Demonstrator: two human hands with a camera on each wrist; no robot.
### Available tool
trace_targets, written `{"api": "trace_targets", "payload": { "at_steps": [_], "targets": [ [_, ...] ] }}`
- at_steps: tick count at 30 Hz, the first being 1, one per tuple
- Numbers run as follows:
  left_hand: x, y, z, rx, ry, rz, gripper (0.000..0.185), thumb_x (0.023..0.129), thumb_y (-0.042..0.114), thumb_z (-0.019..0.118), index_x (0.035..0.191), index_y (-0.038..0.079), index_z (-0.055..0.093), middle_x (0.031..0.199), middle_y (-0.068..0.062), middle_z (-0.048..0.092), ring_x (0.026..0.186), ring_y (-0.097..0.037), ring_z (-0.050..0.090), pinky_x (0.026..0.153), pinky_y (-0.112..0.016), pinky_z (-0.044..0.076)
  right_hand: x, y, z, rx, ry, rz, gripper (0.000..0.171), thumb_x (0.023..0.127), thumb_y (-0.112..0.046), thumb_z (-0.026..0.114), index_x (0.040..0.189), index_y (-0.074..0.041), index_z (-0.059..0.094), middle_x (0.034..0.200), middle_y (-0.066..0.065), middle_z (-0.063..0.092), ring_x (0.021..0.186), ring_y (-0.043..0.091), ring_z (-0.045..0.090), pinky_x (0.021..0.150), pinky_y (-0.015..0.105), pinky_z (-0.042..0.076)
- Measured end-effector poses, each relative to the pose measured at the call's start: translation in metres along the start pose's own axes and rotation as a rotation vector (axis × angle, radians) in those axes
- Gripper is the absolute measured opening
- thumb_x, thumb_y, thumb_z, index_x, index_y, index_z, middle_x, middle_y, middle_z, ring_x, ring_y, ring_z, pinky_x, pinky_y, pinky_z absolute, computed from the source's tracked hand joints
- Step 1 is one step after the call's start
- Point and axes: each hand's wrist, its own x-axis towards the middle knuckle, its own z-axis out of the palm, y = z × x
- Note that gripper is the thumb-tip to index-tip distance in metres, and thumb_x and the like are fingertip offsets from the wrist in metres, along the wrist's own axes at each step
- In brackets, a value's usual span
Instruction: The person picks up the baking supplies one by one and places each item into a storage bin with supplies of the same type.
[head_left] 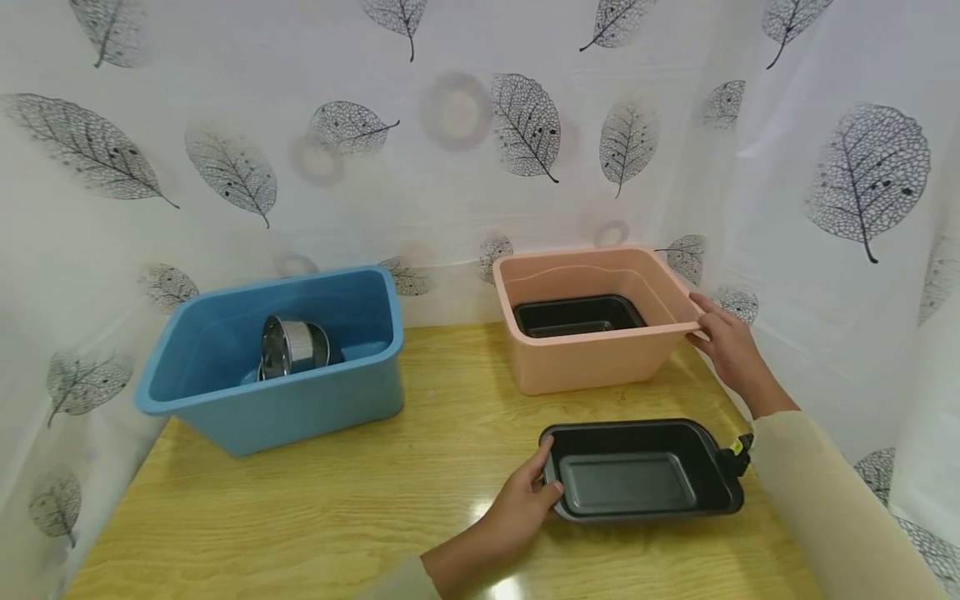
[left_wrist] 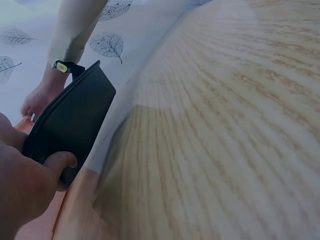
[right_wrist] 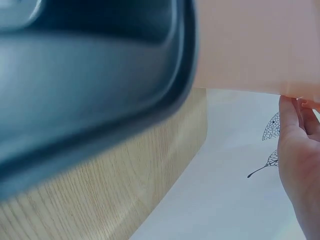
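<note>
A dark loaf pan (head_left: 628, 483) is held above the table by my left hand (head_left: 517, 508), which grips its left end. In the left wrist view, the thumb presses against the outside of the loaf pan (left_wrist: 75, 117). My right hand (head_left: 727, 342) grips the right rim of a pink bin (head_left: 585, 362). A second dark pan (head_left: 577, 315) lies inside that bin. In the right wrist view, the right hand (right_wrist: 300, 145) has its fingers at the bin's edge, partly hidden, and the loaf pan (right_wrist: 90, 95) looms close on the left.
A blue bin (head_left: 300, 412) stands at the back left of the wooden table (head_left: 337, 517). Several metal bowls (head_left: 296, 346) lie in it, one tipped on its side. A white leaf-print curtain (head_left: 450, 208) hangs behind and around the table.
</note>
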Motion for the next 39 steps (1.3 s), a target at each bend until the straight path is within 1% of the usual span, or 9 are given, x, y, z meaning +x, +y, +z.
{"api": "trace_targets", "payload": {
  "at_steps": [5, 9, 12, 18, 21, 29, 33, 37, 39],
  "targets": [
    [-0.004, 0.007, -0.004, -0.019, 0.005, 0.012, 0.069, 0.103, -0.002, 0.045, 0.163, 0.012, 0.014, 0.155, -0.027, 0.038, 0.125, -0.042, 0.058, 0.096, -0.042, 0.056, 0.001, 0.001, -0.001, 0.010, -0.010, 0.002, 0.055, 0.109, -0.019, 0.039, 0.161, -0.009, 0.022, 0.170, -0.009, 0.012, 0.156, 0.032, 0.007, 0.117, 0.037, 0.026],
    [-0.008, 0.008, -0.006, -0.023, -0.015, 0.028, 0.070, 0.102, -0.004, 0.042, 0.163, 0.008, 0.011, 0.155, -0.032, 0.035, 0.125, -0.046, 0.056, 0.095, -0.045, 0.056, 0.001, 0.003, -0.002, -0.001, -0.016, -0.010, 0.055, 0.109, -0.019, 0.039, 0.161, -0.008, 0.023, 0.170, -0.007, 0.011, 0.156, 0.032, 0.008, 0.112, 0.029, 0.035],
    [-0.010, 0.010, -0.008, -0.014, -0.021, 0.040, 0.070, 0.102, -0.004, 0.042, 0.163, 0.007, 0.009, 0.155, -0.032, 0.034, 0.124, -0.048, 0.056, 0.095, -0.046, 0.056, 0.003, 0.002, 0.000, 0.011, -0.019, -0.016, 0.056, 0.109, -0.019, 0.040, 0.161, -0.006, 0.023, 0.170, -0.005, 0.011, 0.156, 0.032, 0.008, 0.110, 0.025, 0.038],
    [-0.015, 0.012, -0.011, -0.025, -0.001, 0.039, 0.070, 0.102, -0.004, 0.042, 0.163, 0.007, 0.010, 0.157, -0.032, 0.031, 0.126, -0.049, 0.055, 0.095, -0.045, 0.055, 0.003, 0.003, 0.000, -0.007, -0.028, 0.002, 0.056, 0.109, -0.018, 0.039, 0.161, -0.009, 0.021, 0.170, -0.008, 0.011, 0.156, 0.032, 0.006, 0.113, 0.030, 0.032],
    [-0.018, 0.015, -0.011, -0.024, 0.018, 0.038, 0.069, 0.102, -0.005, 0.042, 0.162, 0.006, 0.011, 0.157, -0.032, 0.031, 0.126, -0.048, 0.055, 0.095, -0.044, 0.056, 0.003, 0.004, -0.002, 0.003, -0.037, 0.007, 0.056, 0.109, -0.017, 0.039, 0.162, -0.010, 0.020, 0.170, -0.009, 0.009, 0.156, 0.031, 0.005, 0.113, 0.028, 0.033],
    [-0.028, 0.027, -0.012, -0.041, 0.030, 0.036, 0.070, 0.100, -0.007, 0.044, 0.162, 0.004, 0.012, 0.163, -0.029, 0.019, 0.129, -0.049, 0.051, 0.098, -0.045, 0.054, 0.001, 0.005, -0.008, 0.015, -0.029, 0.006, 0.057, 0.110, -0.019, 0.039, 0.162, -0.013, 0.018, 0.170, -0.011, 0.008, 0.156, 0.029, 0.004, 0.118, 0.037, 0.023],
    [-0.031, 0.036, -0.016, -0.049, 0.039, 0.024, 0.069, 0.101, -0.006, 0.044, 0.162, 0.005, 0.013, 0.162, -0.030, 0.021, 0.128, -0.048, 0.053, 0.097, -0.044, 0.054, 0.002, 0.006, -0.007, 0.032, -0.032, 0.014, 0.058, 0.109, -0.019, 0.041, 0.162, -0.012, 0.018, 0.169, -0.012, 0.010, 0.157, 0.028, 0.005, 0.115, 0.031, 0.029],
    [-0.031, 0.044, -0.019, -0.047, 0.012, -0.008, 0.069, 0.103, -0.003, 0.043, 0.163, 0.008, 0.011, 0.162, -0.027, 0.024, 0.131, -0.043, 0.052, 0.099, -0.041, 0.054, 0.001, 0.005, -0.007, 0.023, -0.036, 0.011, 0.058, 0.109, -0.020, 0.043, 0.162, -0.011, 0.020, 0.169, -0.013, 0.011, 0.157, 0.027, 0.004, 0.106, 0.018, 0.040],
    [-0.031, 0.048, -0.021, -0.041, 0.000, -0.020, 0.068, 0.104, -0.002, 0.043, 0.163, 0.010, 0.011, 0.163, -0.025, 0.024, 0.131, -0.041, 0.053, 0.100, -0.040, 0.054, 0.001, 0.005, -0.007, 0.017, -0.042, 0.008, 0.058, 0.109, -0.021, 0.043, 0.162, -0.011, 0.020, 0.169, -0.013, 0.011, 0.157, 0.027, 0.004, 0.104, 0.017, 0.042]
  ]
}}
